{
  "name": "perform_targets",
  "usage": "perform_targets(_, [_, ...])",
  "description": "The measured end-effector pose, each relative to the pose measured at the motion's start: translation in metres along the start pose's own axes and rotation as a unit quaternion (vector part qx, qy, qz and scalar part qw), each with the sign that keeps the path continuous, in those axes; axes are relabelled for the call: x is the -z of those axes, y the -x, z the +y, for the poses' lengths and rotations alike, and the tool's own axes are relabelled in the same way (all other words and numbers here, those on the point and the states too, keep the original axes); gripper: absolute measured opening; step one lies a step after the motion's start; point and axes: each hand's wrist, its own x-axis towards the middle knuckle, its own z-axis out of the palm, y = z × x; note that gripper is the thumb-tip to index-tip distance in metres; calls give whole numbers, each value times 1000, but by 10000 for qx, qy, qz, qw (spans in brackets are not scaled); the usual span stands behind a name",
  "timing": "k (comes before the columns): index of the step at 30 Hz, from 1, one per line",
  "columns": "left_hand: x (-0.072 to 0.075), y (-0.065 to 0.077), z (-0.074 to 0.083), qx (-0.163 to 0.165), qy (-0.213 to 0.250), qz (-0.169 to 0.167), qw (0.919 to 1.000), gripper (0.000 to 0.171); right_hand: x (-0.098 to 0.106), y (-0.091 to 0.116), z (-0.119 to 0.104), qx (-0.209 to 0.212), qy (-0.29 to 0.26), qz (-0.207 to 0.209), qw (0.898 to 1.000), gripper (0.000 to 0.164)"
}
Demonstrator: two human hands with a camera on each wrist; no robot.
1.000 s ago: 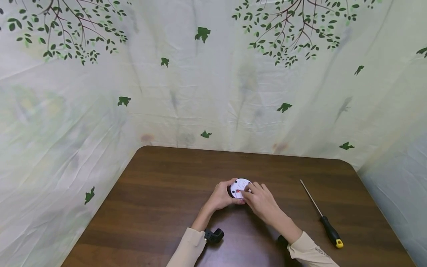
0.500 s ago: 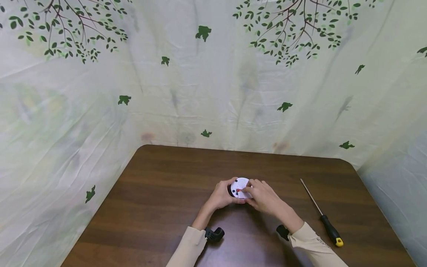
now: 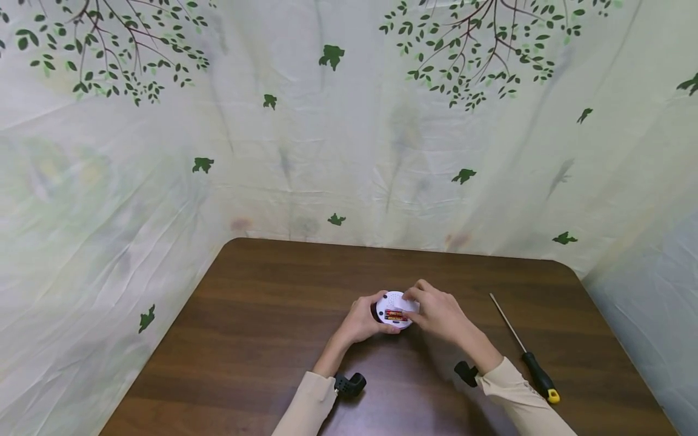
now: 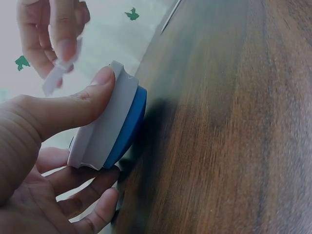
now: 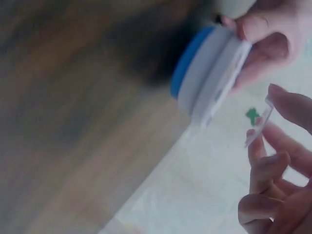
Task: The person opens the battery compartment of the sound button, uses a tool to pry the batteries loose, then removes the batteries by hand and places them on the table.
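Observation:
My left hand point(image 3: 361, 319) grips a round white device point(image 3: 391, 299) by its edge, thumb on one side and fingers on the other. Small holes dot its upturned face, and red batteries point(image 3: 394, 315) show in an open compartment there. The left wrist view shows the opposite side of the device as a blue dome point(image 4: 127, 130), close over the table. Beside the device, my right hand point(image 3: 443, 315) pinches a small, thin white battery cover point(image 5: 262, 125) between thumb and fingertips. The right wrist view has this cover apart from the device.
A screwdriver point(image 3: 538, 372) with a black and yellow handle lies on the brown table point(image 3: 262, 339) to the right of my hands. Behind the table's far edge hangs a pale curtain point(image 3: 360, 151) with printed leaves. Black wrist devices point(image 3: 350, 384) sit at both cuffs.
The battery cover has come off the device in my right hand, which has shifted slightly right. The red batteries show more fully now. My left hand holds the device in the same place.

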Motion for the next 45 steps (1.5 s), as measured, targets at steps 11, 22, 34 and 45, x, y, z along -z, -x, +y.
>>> perform_targets(11, [0, 3, -4, 228, 147, 177, 9995, 89, 31, -4, 40, -1662, 164, 178, 9858, 29])
perform_targets(22, [-1, 6, -6, 318, 161, 67, 9993, 89, 47, 7, 105, -3446, -100, -1431, 9277, 43])
perform_targets(34, [-5, 6, -5, 361, 229, 42, 9991, 90, 19, 3, 134, -3706, 84, -1610, 9147, 32])
perform_targets(45, [-3, 2, -1, 352, 250, 75, 9990, 90, 24, 14, 127, -3764, 85, -1363, 9163, 44])
